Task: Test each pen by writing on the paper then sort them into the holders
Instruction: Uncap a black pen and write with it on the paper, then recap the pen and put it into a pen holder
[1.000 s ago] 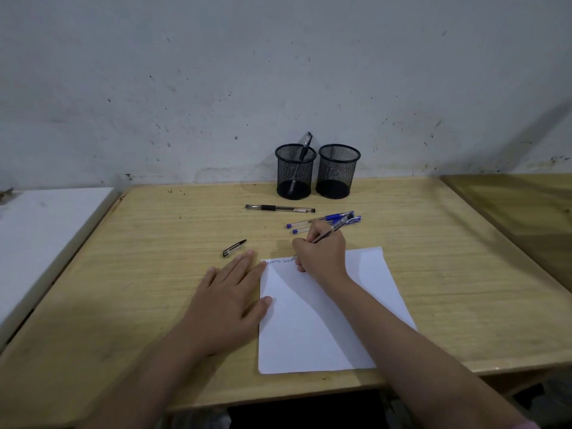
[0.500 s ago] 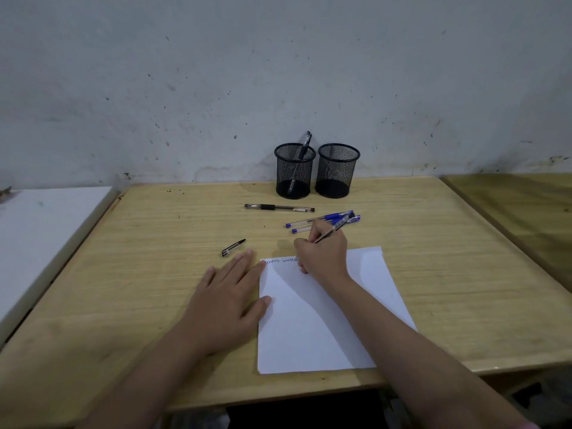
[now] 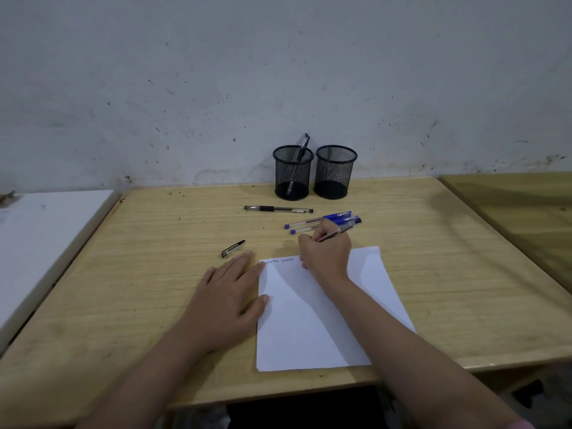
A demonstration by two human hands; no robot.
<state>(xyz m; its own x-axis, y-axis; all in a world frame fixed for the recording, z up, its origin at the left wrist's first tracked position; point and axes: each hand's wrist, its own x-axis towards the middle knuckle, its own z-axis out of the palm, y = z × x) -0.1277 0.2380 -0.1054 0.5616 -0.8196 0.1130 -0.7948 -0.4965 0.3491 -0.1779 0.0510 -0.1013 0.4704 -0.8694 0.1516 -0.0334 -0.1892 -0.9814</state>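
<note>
My right hand (image 3: 326,253) grips a pen (image 3: 335,234) with its tip down on the top edge of the white paper (image 3: 312,329), where a short line of writing shows. My left hand (image 3: 230,295) lies flat, fingers spread, pressing the paper's left edge. Two blue pens (image 3: 315,222) lie just behind my right hand. A black pen (image 3: 277,209) lies further back. A loose black pen cap (image 3: 232,248) rests left of the paper. Two black mesh holders stand at the wall: the left holder (image 3: 292,173) has one pen in it, the right holder (image 3: 335,171) looks empty.
The wooden table (image 3: 154,274) ends at a front edge just below the paper. A white surface (image 3: 37,239) adjoins on the left and another wooden table (image 3: 523,212) on the right. A stained wall rises behind the holders.
My right hand has crept slightly to the right along the paper's top edge, and the written line is longer. The left hand has stayed put.
</note>
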